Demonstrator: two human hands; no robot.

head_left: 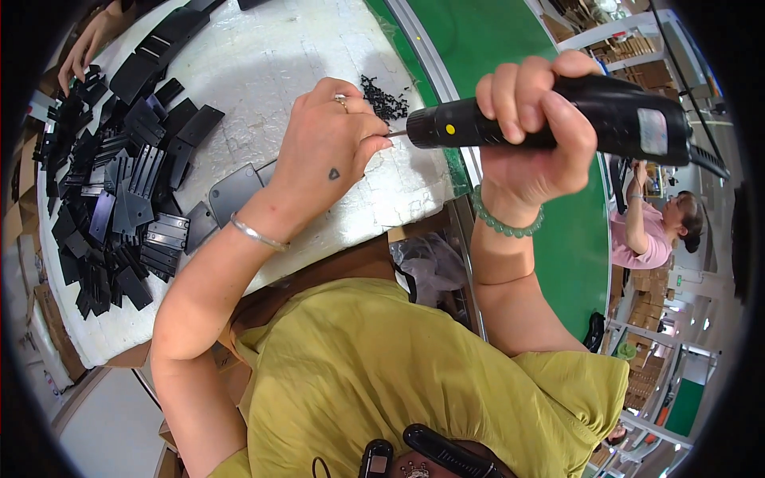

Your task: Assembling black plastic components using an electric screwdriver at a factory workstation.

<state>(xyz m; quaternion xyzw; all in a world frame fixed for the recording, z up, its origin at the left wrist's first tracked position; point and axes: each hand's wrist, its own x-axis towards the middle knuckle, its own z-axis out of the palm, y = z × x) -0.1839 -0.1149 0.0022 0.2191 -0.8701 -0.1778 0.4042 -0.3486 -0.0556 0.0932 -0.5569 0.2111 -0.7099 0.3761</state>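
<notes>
My right hand [542, 119] is wrapped round a black electric screwdriver [617, 119], which lies nearly level and points left. Its thin metal bit [398, 134] reaches the fingertips of my left hand [331, 131]. Thumb and fingers of that hand are closed together over the white work surface [271, 72]; whatever they pinch is too small or hidden to make out. Just beyond them lies a small heap of black screws [384, 99]. Flat dark plates [235, 195] rest on the surface beside my left forearm, partly covered by it.
A large pile of black plastic parts [131, 187] covers the left side. At the far left, another person's hand [94, 38] reaches over it. A green conveyor belt [550, 279] with a metal rail [422, 40] runs along the right. Farther right is a person in pink [647, 231].
</notes>
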